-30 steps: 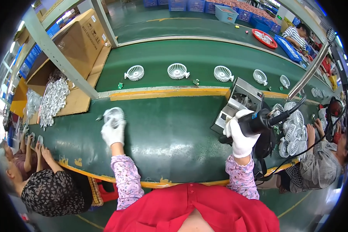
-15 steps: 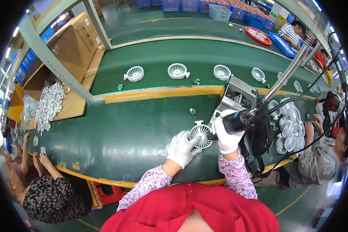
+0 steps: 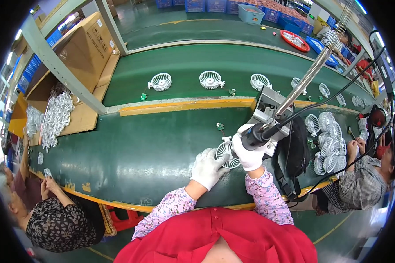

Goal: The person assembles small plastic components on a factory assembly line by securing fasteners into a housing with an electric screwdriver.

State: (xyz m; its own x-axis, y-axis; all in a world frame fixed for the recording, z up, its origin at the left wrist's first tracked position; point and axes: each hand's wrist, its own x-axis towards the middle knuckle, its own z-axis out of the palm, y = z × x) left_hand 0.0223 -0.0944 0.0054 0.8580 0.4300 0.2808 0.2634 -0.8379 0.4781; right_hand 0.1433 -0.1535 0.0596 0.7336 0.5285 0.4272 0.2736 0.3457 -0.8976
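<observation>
In my white-gloved left hand (image 3: 208, 170) is the rim of a round white fan housing (image 3: 224, 161), pressed to the green bench with the thumb across its ribs. A small green circuit board (image 3: 220, 126) on thin wires lies beyond the housing. My right hand (image 3: 249, 154), also gloved, is wrapped round a black electric screwdriver (image 3: 255, 137), which hangs from a coiled spring (image 3: 303, 82). The screwdriver's lower end is hidden by my hand, at the housing's right side; I cannot tell whether it touches. Just behind stands a grey metal box-shaped device (image 3: 264, 107).
More fan housings (image 3: 211, 79) ride on the green conveyor belt (image 3: 180, 61) ahead. A black bag (image 3: 296, 151) and a pile of housings (image 3: 329, 144) lie to the right. Cardboard (image 3: 85, 48) stands at far left. Co-workers sit on both sides (image 3: 59, 219).
My right hand has moved left with the screwdriver, closer over the fan housing, and the spring has swung left. Housings on the belt have shifted right. My left hand has barely moved.
</observation>
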